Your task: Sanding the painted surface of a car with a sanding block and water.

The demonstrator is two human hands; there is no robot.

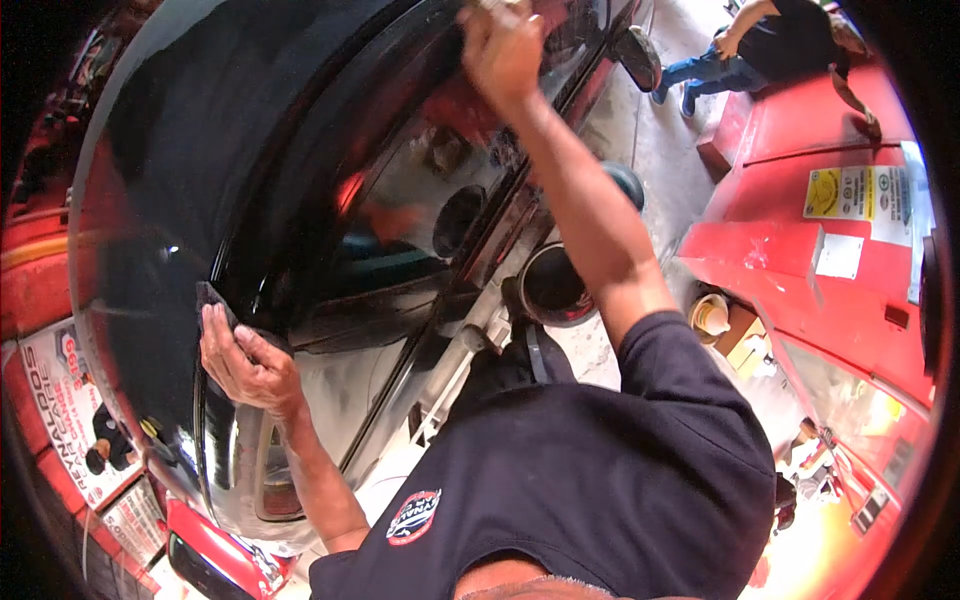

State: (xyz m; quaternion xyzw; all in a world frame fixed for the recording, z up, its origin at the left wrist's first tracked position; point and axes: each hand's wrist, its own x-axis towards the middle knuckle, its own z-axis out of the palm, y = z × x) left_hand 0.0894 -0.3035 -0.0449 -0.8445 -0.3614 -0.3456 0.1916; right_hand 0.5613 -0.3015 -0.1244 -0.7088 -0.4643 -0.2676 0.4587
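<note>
Pale floor (660,135) borders a glossy black car (170,200). Against its bodywork, the left hand (250,368) grasps a dark pad (212,296); farther along, the right hand (503,55) curls, its contents unclear.

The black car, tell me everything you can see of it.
The black car lies along the person's left, only partly in view. Its smooth roof looks like glossy painted metal; dark side windows carry reflections, and a door mirror juts out. The left hand, with a dark flat piece at its fingers, rests by the roof's edge; the right hand is farther up, contact unclear.
</note>
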